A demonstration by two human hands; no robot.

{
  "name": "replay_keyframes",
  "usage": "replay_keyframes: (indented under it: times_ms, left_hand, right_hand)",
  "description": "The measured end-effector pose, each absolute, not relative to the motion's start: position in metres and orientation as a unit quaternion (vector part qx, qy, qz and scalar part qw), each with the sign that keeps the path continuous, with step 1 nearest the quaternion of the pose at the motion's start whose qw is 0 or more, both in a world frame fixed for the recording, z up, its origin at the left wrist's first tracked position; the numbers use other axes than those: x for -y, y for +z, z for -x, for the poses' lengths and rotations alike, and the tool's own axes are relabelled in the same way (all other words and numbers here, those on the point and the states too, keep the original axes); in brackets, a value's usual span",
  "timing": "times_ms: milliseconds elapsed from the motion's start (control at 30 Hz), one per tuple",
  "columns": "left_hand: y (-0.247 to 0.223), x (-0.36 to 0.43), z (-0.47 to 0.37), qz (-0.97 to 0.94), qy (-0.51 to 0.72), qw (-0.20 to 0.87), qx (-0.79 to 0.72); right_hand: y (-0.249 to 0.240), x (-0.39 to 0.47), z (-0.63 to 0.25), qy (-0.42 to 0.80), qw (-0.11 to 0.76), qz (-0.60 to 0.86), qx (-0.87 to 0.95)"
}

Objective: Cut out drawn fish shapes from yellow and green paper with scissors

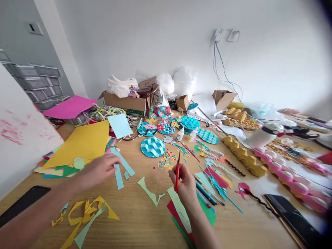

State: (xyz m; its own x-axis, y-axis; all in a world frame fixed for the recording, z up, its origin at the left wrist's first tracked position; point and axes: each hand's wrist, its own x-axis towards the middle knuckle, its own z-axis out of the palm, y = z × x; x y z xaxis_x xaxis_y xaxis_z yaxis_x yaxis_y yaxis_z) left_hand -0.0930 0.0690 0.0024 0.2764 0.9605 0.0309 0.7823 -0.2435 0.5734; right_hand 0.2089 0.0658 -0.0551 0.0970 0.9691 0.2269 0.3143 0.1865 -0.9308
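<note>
My right hand [183, 181] is closed around red-handled scissors [177, 173], their dark blades pointing up and away over the table. Below it lie a pale green paper strip [178, 207] and red and green sheets. Reaching in from the left, my left hand [103, 168] has its fingers curled together beside light blue paper strips [118, 176]; whether anything is between the fingertips I cannot make out. Pale green scraps [148, 192] lie between the hands. Yellow paper offcuts [88, 211] are under my left forearm. Beyond the scissors sit confetti dots [166, 159] and a blue wavy-patterned disc [153, 147].
A yellow sheet [83, 143] and a pink sheet [71, 106] top the pile at left. Two small bottles [180, 134] stand mid-table. Pencils [206, 193] lie right of my right hand. Egg-carton strips [243, 157] and a phone [293, 218] are at right. Boxes [124, 102] line the wall.
</note>
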Motion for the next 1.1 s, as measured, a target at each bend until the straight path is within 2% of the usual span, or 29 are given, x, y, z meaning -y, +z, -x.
replay_keyframes:
  times_ms: [167,333,667,1100]
  left_hand:
    - [-0.022,-0.069,0.014,-0.864,0.036,0.214,-0.454]
    - [-0.036,-0.085,0.000,-0.894,-0.035,0.170,-0.414]
    - [-0.057,-0.090,0.012,-0.902,-0.038,0.148,-0.404]
    - [-0.041,-0.101,0.012,-0.887,-0.060,0.167,-0.427]
  right_hand:
    - [-0.053,-0.065,-0.211,0.312,0.516,0.552,0.576]
    - [-0.052,-0.067,-0.215,0.307,0.525,0.550,0.572]
    - [-0.057,-0.070,-0.214,0.291,0.528,0.547,0.581]
    - [-0.056,-0.072,-0.217,0.269,0.517,0.563,0.586]
